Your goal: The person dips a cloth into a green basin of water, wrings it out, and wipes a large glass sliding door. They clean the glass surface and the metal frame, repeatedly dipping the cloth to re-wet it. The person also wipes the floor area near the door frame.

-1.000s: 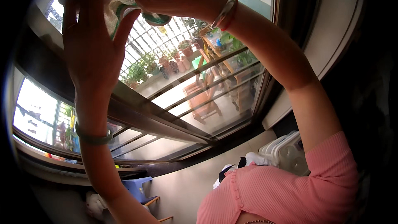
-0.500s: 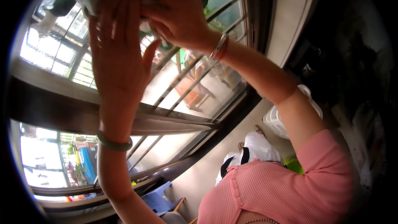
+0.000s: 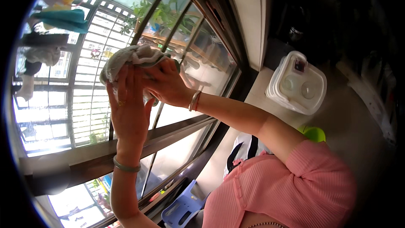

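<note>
A bunched pale grey-white cloth [image 3: 134, 55] with a darker edge is pressed to the glass window [image 3: 90, 114]. My left hand [image 3: 130, 97] reaches up from below with its fingers laid along the underside of the cloth, holding it. From the right, my right hand [image 3: 168, 85] grips the cloth's right side, its fingers bent into the folds. Both hands are close together, and the cloth hides some fingertips. A bangle sits on each wrist.
A dark horizontal frame bar [image 3: 84, 166] crosses below my hands. Through the glass show a barred balcony, plants [image 3: 168, 14] and hanging laundry [image 3: 61, 19]. On the floor stand a lidded white plastic bin [image 3: 297, 84], a bright green container [image 3: 314, 134] and a blue plastic stool [image 3: 181, 207].
The view has shifted, and both hands with the cloth now appear lower in it. The whole cloth has come into sight, along with more of the balcony and the white bin.
</note>
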### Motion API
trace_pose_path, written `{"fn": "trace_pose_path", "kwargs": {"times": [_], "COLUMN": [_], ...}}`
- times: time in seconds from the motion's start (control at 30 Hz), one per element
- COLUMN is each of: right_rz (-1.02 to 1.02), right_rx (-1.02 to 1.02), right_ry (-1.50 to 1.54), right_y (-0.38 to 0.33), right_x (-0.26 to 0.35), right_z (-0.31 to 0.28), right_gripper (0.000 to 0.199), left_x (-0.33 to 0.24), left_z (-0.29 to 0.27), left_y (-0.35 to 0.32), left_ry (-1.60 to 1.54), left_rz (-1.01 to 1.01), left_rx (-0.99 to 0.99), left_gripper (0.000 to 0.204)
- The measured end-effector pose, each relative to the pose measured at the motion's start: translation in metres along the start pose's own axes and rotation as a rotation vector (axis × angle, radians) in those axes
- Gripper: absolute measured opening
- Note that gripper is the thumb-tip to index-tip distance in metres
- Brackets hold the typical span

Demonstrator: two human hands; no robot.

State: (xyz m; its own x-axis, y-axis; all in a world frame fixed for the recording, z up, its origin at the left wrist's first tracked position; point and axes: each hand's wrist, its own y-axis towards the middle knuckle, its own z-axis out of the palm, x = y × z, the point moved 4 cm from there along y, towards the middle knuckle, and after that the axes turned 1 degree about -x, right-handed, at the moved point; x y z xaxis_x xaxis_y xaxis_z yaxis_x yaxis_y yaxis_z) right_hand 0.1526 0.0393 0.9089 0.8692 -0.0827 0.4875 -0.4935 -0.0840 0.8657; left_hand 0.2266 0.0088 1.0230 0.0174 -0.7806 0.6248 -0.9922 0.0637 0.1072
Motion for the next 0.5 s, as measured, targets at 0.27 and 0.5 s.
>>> {"fn": "trace_pose_path", "kwargs": {"times": [0.27, 0.5], "right_rz": [0.159, 0.394], "right_rx": [0.012, -0.121], "right_ry": [-0.007, 0.019], "right_y": [-0.015, -0.028], "right_x": [-0.026, -0.058], "right_z": [-0.004, -0.017], "right_gripper": [0.053, 0.050], "left_x": [-0.018, -0.043], "left_z": [0.011, 0.029], "left_y": [0.040, 0.097], "left_ry": [0.090, 0.196], "left_rz": [0.243, 0.572], "left_rx": [-0.036, 0.030], "left_gripper": [0.082, 0.082]}}
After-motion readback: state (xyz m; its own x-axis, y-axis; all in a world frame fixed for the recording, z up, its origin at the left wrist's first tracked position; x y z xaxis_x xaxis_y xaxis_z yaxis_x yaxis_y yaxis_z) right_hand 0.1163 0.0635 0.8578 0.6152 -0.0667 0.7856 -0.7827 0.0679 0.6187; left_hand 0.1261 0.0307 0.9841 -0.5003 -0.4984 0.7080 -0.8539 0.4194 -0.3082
